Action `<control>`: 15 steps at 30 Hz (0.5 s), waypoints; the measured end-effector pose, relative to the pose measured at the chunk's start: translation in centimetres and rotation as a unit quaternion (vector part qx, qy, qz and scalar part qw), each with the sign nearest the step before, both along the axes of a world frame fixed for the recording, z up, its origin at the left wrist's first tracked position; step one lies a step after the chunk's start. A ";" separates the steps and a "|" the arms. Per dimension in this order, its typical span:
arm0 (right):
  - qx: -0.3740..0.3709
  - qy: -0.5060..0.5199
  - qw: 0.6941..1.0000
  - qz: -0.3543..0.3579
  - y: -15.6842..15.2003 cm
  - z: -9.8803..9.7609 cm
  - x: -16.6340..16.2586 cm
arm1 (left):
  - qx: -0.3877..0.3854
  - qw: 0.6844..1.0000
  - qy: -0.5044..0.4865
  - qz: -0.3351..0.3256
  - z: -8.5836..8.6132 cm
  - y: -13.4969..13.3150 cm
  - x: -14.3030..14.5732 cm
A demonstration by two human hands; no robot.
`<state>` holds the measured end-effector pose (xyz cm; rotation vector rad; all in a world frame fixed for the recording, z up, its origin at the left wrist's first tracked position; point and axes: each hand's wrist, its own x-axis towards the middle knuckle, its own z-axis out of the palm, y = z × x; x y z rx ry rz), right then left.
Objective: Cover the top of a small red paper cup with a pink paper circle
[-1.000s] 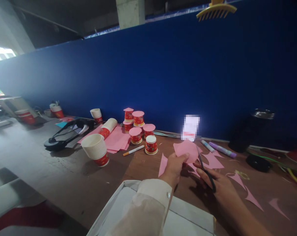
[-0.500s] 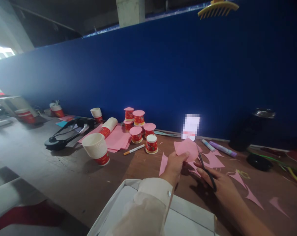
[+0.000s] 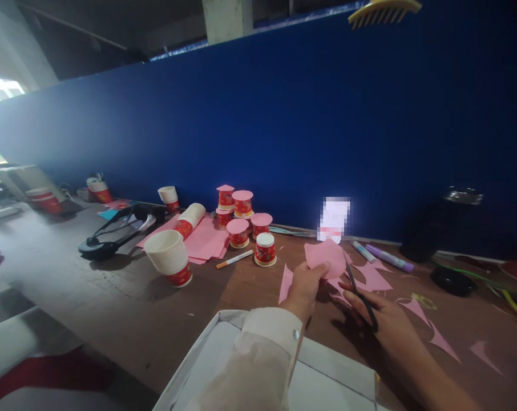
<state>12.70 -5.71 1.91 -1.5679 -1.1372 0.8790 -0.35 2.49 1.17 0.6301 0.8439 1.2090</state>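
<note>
To the right of the white-topped red cup [image 3: 265, 254] on the brown bench [image 3: 190, 337], the left hand [image 3: 303, 288] gripped a piece of pink paper [image 3: 327, 260], the thumb pressed on its upper face. The paper was held up off the bench; its right side was rounded, and a corner jutted out at its upper left. Farther right of the cup, the right hand [image 3: 380, 319] was wrapped around a pair of dark scissors [image 3: 372, 317], whose blades met the paper's right edge; how far the blades stood apart was too small to tell.

Pink offcuts [image 3: 374, 277] lay to the right of the cup, around both hands. Rightward and farther back than the cup stood a glowing, pixelated screen [image 3: 334, 217], with a blue-and-white marker [image 3: 363, 252] and a purple marker [image 3: 389, 258] to its right. Just behind and left of the cup were five red cups [image 3: 238, 238] topped with pink paper. An orange-and-white pen [image 3: 235, 260] lay just left of the cup; beyond it, pink sheets [image 3: 205, 242] bore a toppled cup stack [image 3: 190, 221]. A second cup stack [image 3: 168, 257] leaned farther left. Nearer the person than the cup, a white box [image 3: 331, 371] sat beneath the left sleeve [image 3: 258, 354].
</note>
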 end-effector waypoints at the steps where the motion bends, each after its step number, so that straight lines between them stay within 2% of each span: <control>1: -0.016 0.008 1.000 0.000 0.0 0.1 0.0 | -0.001 1.000 -0.001 0.000 0.0 0.0 0.0; 5: -0.075 0.083 0.994 0.014 -0.2 0.5 -0.7 | 0.004 1.000 -0.001 -0.002 0.0 0.0 0.0; 8: -0.065 0.116 0.991 0.007 -0.6 1.0 -1.5 | 0.005 1.000 0.004 -0.003 -0.1 0.0 -0.1; 15: -0.035 -0.038 0.999 -0.017 -0.9 2.1 -1.8 | 0.003 0.999 0.010 -0.033 -0.2 0.0 -0.1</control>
